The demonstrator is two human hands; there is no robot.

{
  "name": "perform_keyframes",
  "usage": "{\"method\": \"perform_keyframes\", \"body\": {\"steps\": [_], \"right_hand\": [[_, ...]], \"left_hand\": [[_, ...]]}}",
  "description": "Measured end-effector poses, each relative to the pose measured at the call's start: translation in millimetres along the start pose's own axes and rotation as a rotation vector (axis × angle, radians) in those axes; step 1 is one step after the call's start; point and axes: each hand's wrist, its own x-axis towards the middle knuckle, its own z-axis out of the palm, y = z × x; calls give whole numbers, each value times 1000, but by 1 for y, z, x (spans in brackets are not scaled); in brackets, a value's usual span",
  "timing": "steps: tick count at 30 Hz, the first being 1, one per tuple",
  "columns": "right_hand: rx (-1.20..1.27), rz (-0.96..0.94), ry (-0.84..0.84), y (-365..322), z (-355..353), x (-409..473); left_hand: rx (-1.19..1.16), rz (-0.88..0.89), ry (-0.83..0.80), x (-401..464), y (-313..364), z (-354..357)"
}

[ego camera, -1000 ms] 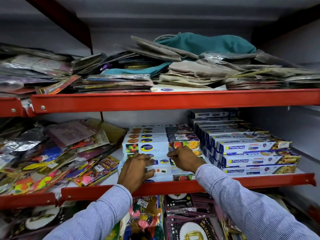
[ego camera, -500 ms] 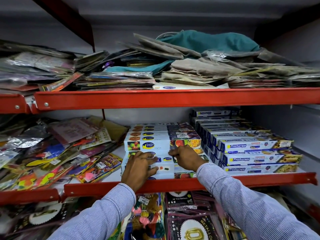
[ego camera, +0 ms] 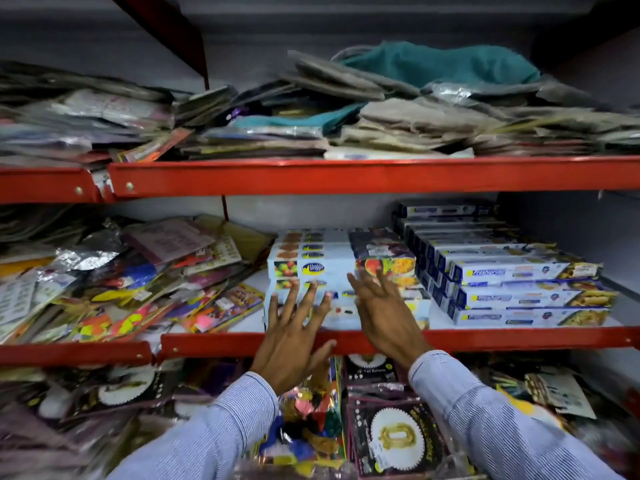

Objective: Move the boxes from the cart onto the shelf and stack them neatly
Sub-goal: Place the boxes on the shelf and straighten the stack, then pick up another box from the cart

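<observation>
A stack of long white boxes with fruit pictures (ego camera: 322,259) lies on the middle shelf (ego camera: 214,342), behind its red front rail. My left hand (ego camera: 294,336) hovers just in front of the stack's lower boxes, fingers spread, holding nothing. My right hand (ego camera: 384,313) is beside it, also spread and empty, in front of the stack's right half. To the right stands a second stack of blue-and-white wrap boxes (ego camera: 512,271). The cart is out of view.
Loose colourful packets (ego camera: 131,282) crowd the left of the middle shelf. The upper shelf (ego camera: 346,174) holds folded cloth and bags. Below hang foil balloon packs (ego camera: 394,434). A grey wall bounds the right side.
Both hands have come off the fruit-picture boxes and drawn back toward me, fingers opening wide. The view has tilted down a little.
</observation>
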Motion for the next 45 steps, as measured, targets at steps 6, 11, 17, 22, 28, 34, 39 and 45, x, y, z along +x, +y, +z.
{"method": "perform_keyframes", "body": {"steps": [6, 11, 17, 22, 28, 34, 39, 45], "right_hand": [[-35, 20, -22, -25, 28, -93], [-2, 94, -167, -37, 81, -185], [89, 195, -420, -41, 146, -274], [126, 236, -706, -40, 216, -338], [220, 149, -1058, -50, 309, -390], [197, 26, -1341, -64, 387, -417], [151, -33, -1389, -59, 407, -419], [61, -89, -1314, -46, 410, -413]], "left_hand": [[-44, 23, -64, -98, 17, 16], [-121, -54, -242, -195, 30, 53], [-199, -173, -541, -297, 47, 93], [-295, -237, -757, -363, 60, 133], [-321, -146, -935, -414, 56, 184], [-339, -6, -997, -440, 48, 223], [-335, 164, -1064, -442, 54, 233], [-323, 272, -1225, -452, 78, 251]]}}
